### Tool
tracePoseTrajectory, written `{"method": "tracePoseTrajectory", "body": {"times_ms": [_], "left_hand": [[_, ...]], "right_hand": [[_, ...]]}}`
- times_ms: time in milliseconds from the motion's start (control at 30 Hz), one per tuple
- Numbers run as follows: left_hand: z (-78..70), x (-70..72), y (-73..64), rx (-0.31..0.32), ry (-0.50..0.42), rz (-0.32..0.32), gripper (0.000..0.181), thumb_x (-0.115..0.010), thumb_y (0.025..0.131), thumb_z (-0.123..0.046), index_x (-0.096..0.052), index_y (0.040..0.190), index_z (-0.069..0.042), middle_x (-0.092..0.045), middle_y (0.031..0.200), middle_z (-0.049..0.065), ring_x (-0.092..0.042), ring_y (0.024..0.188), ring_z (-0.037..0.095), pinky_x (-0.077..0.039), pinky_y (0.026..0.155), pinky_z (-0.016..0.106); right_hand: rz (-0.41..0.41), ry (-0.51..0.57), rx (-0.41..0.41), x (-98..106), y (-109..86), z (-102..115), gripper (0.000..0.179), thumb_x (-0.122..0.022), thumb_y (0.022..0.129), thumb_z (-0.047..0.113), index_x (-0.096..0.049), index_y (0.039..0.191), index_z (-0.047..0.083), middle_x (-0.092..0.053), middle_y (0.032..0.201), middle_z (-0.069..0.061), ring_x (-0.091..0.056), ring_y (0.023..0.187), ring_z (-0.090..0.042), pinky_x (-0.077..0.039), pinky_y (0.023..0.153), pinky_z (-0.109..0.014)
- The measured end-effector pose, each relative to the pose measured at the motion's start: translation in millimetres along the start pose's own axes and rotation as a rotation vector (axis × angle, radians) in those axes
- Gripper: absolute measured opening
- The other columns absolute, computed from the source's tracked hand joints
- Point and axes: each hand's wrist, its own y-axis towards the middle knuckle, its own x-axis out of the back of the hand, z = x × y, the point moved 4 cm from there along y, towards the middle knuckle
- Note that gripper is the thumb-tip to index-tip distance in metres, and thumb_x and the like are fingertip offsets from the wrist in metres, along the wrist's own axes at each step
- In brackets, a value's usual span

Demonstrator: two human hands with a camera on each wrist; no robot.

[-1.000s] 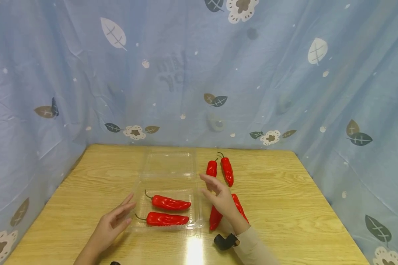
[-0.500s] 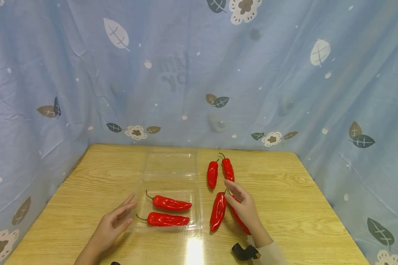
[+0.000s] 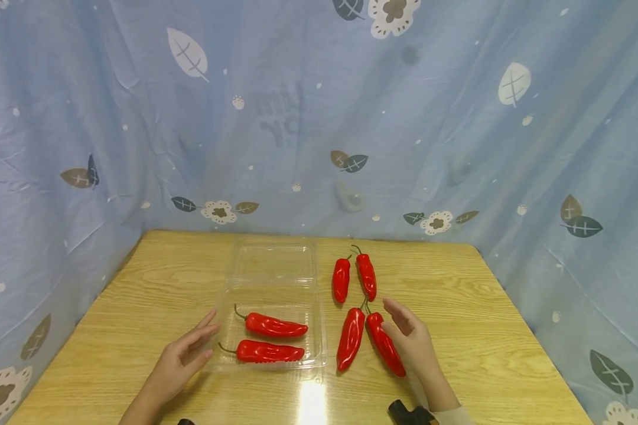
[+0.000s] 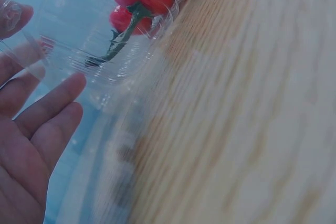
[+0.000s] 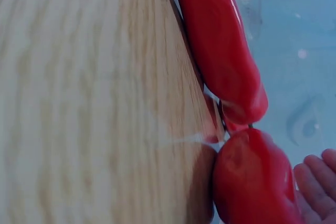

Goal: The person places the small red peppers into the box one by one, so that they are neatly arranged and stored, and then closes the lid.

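Note:
A clear plastic clamshell box (image 3: pixel 319 330) lies with its lid (image 3: pixel 274 264) folded back. In it are two red chili peppers, the upper one (image 3: pixel 276 326) and the lower one (image 3: pixel 270 352), with green stems to the left. My left hand (image 3: pixel 178 360) is at the box's left side, fingers extended, fingertips right at the wall in the left wrist view. My right hand (image 3: pixel 416 342) holds nothing, its fingers loosely bent, just right of a red pepper (image 3: pixel 385 345). Another pepper (image 3: pixel 351 339) lies left of that one.
Two more red peppers, one (image 3: pixel 341 281) beside the lid and one (image 3: pixel 367 276) right of it, lie toward the back of the wooden table (image 3: pixel 457 295). A blue patterned curtain (image 3: pixel 308 118) hangs around the table's back and sides.
My right hand has moved right, away from the box and across the loose peppers, which now show in full. The left hand has stayed by the box.

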Motion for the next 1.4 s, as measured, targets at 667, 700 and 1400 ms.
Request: {"method": "tracePoseTrajectory", "body": {"times_ms": [667, 700, 1400], "left_hand": [[0.5, -1.3, -0.6, -0.076, -0.043, -0.019, 0.046, -0.053, 0.084, 0.02, -0.048, 0.129, 0.013, -0.029, 0.151, 0.024, -0.042, 0.132, 0.002, -0.038, 0.103, 0.011], [0.0, -1.2, -0.6, -0.075, -0.042, -0.019, 0.046, -0.053, 0.085, 0.02, -0.048, 0.13, 0.011, -0.029, 0.151, 0.024, -0.042, 0.131, 0.002, -0.038, 0.103, 0.011], [0.7, 1.0, -0.2, 0.011, -0.001, 0.014, 0.043, -0.053, 0.089, 0.014, -0.048, 0.131, 0.01, -0.027, 0.151, 0.027, -0.041, 0.132, 0.003, -0.039, 0.104, 0.013]], "right_hand": [[0.137, -0.068, -0.246, 0, -9.7, -28, 0.061, -0.07, 0.085, 0.013, -0.044, 0.138, -0.001, -0.046, 0.142, -0.019, -0.042, 0.132, -0.035, -0.036, 0.111, -0.046], [0.14, -0.07, -0.249, 0, -9.9, -29, 0.061, -0.07, 0.085, 0.013, -0.044, 0.139, 0.0, -0.046, 0.143, -0.018, -0.042, 0.133, -0.035, -0.036, 0.111, -0.046], [0.1, -0.209, -0.225, -5, -11.1, -28, 0.057, -0.07, 0.085, 0.011, -0.048, 0.137, 0.003, -0.052, 0.138, -0.016, -0.048, 0.127, -0.03, -0.046, 0.101, -0.031]]}}
